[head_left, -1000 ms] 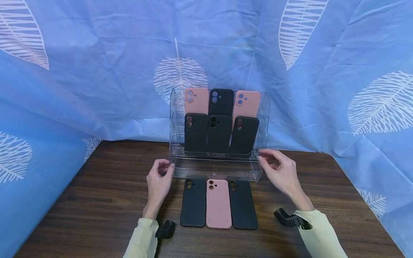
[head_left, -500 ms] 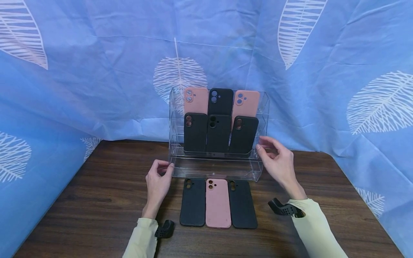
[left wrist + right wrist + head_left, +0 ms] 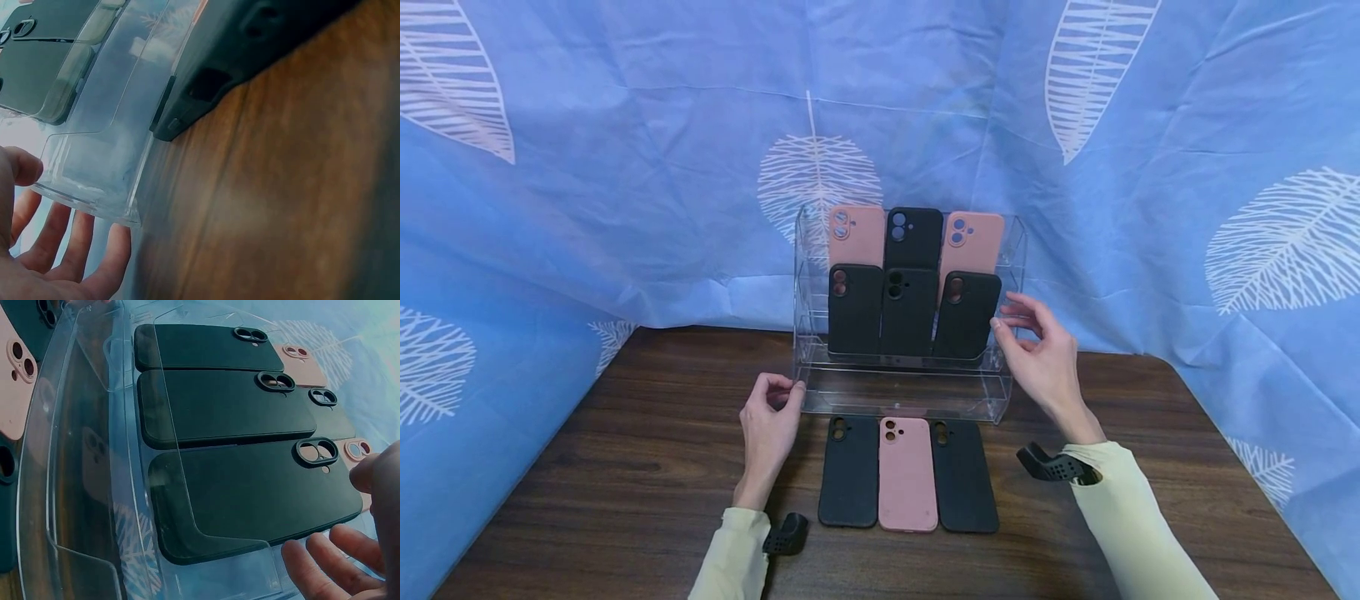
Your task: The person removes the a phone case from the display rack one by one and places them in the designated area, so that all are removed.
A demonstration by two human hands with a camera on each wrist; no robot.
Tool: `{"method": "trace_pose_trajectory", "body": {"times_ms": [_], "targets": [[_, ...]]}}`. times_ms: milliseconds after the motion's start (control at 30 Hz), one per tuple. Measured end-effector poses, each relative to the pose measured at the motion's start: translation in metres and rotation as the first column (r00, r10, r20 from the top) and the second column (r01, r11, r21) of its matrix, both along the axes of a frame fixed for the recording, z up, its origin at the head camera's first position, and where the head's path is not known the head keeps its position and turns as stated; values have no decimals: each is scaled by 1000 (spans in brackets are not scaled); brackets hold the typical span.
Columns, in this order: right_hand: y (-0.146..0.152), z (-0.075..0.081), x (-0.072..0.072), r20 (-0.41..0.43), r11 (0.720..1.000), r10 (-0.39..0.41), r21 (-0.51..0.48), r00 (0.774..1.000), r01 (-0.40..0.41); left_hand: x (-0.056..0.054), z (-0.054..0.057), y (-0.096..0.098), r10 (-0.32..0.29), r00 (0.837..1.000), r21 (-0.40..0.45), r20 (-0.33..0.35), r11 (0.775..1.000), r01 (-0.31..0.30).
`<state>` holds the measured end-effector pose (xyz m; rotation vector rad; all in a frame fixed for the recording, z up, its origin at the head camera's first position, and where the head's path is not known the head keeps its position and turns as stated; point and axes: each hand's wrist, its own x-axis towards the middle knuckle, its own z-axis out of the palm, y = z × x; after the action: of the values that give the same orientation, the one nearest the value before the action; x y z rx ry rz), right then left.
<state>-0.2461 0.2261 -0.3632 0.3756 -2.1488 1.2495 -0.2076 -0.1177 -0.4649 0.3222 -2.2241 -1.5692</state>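
A clear tiered display stand (image 3: 880,407) holds phone cases upright in two rows. My left hand (image 3: 770,421) grips the stand's front left edge, with the thumb on one side and the fingers on the other in the left wrist view. My right hand (image 3: 1041,358) is beside the right-hand black phone case (image 3: 966,317) of the front row. In the right wrist view its thumb and fingers stand apart near that case's camera end and side edge, holding nothing. Two more black cases complete that row. Behind them stand a pink case (image 3: 857,233), a black one (image 3: 914,235) and another pink one (image 3: 976,237).
Flat on the wooden table (image 3: 647,467), before the stand, lie a black case (image 3: 850,475), a pink case (image 3: 907,479) and another black case (image 3: 964,479) side by side. A blue leaf-patterned cloth (image 3: 700,167) hangs behind. Black wrist cameras (image 3: 786,534) sit on both wrists.
My right hand has moved up and slightly left, from the stand's lower right edge to beside the right-hand black phone case. My left hand and the cases have stayed put.
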Motion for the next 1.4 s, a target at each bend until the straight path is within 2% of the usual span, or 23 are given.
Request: {"method": "trace_pose_trajectory", "body": {"times_ms": [233, 533, 767, 1033, 1233, 1400], "targets": [[-3, 5, -4, 40, 999, -30, 23, 999, 29, 1, 0, 3, 16, 999, 6, -40, 1000, -15], [-5, 9, -10, 46, 996, -76, 50, 996, 73, 0, 2, 7, 28, 991, 32, -134, 999, -24], [-8, 13, -11, 72, 987, -108, 130, 992, 98, 0, 1, 7, 36, 984, 29, -174, 999, -31], [-11, 15, -12, 62, 980, -122, 164, 991, 110, 0, -1, 5, 18, 986, 22, -169, 1000, -15], [-11, 16, -12, 79, 985, -119, 135, 990, 108, 1, 0, 3, 3, 986, 25, -168, 1000, 2], [-10, 14, -11, 69, 991, -87, 107, 994, 79, 2, 0, 4, 7, 986, 21, -169, 1000, -4]]}}
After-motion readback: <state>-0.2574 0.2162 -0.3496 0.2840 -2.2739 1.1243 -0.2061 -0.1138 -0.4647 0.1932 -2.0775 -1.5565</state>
